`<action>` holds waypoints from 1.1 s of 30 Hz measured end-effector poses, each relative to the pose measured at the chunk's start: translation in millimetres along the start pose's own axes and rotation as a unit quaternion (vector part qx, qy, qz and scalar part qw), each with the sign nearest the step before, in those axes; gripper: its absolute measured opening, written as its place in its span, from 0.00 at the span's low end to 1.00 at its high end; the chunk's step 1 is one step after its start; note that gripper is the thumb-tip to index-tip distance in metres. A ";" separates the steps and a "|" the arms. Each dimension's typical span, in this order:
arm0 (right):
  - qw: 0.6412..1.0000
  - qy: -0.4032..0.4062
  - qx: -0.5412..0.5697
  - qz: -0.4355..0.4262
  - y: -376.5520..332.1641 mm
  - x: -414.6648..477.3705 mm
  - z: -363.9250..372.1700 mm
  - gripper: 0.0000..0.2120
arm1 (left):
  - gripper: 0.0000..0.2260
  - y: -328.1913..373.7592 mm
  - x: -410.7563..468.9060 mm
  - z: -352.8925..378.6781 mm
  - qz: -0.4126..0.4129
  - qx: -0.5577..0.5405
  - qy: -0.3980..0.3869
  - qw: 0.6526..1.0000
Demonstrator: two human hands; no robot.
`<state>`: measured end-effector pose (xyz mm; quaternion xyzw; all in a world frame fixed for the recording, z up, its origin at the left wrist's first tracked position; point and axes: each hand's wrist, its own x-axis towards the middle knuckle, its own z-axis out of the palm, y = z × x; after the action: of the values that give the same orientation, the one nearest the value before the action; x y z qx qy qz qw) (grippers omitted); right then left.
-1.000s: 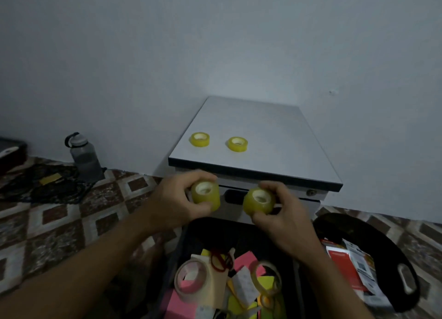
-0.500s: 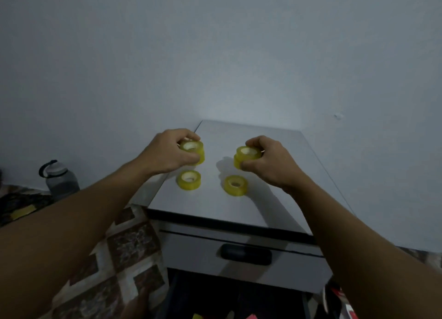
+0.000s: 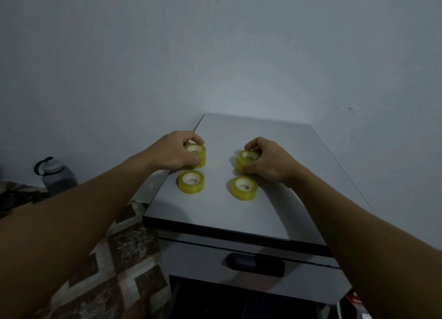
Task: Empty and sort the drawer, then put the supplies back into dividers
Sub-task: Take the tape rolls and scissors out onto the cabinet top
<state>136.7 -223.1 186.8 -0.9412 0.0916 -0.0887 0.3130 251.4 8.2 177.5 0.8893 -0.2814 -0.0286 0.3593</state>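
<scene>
Grey wall (image 3: pixel 143 55); patterned tile floor (image 3: pixel 129 271)

The grey cabinet top (image 3: pixel 263 213) is carrying four yellow tape rolls: near-left roll (image 3: pixel 190 182) is lying at seven o'clock, near-right roll (image 3: pixel 244 189) at five, far-left roll (image 3: pixel 200 152) at eleven, far-right roll (image 3: pixel 242 158) at one.

One head-worn camera looks forward and down from just in front of the desk (image 3: pixel 215 213), facing the wall (image 3: pixel 215 43) behind it. The desk sits close, low in the view.
</scene>
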 end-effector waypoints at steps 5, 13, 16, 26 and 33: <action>1.000 0.009 -0.011 0.010 5.4 -4.0 -3.8 0.28 | 0.25 -6.8 -6.7 -4.1 -0.007 -0.012 0.003 1.000; 0.999 0.021 -0.018 0.041 12.4 -10.7 -12.4 0.29 | 0.26 -7.3 -10.8 -1.2 -0.004 -0.043 0.012 0.999; 0.999 0.014 -0.020 0.027 14.4 -15.4 -11.0 0.29 | 0.25 -6.1 -13.3 -0.8 0.002 -0.062 0.000 0.998; 0.999 -0.045 0.001 -0.007 13.3 -37.7 -7.7 0.48 | 0.41 -12.1 -42.6 0.6 0.036 -0.107 -0.066 0.991; 0.999 -0.043 0.001 -0.003 16.5 -40.0 -8.0 0.41 | 0.36 -12.7 -51.2 5.9 0.047 -0.111 -0.061 0.991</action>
<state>94.2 -231.5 178.7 -0.9441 0.0755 -0.0489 0.3171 212.9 38.6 157.1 0.8264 -0.3394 -0.0966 0.4387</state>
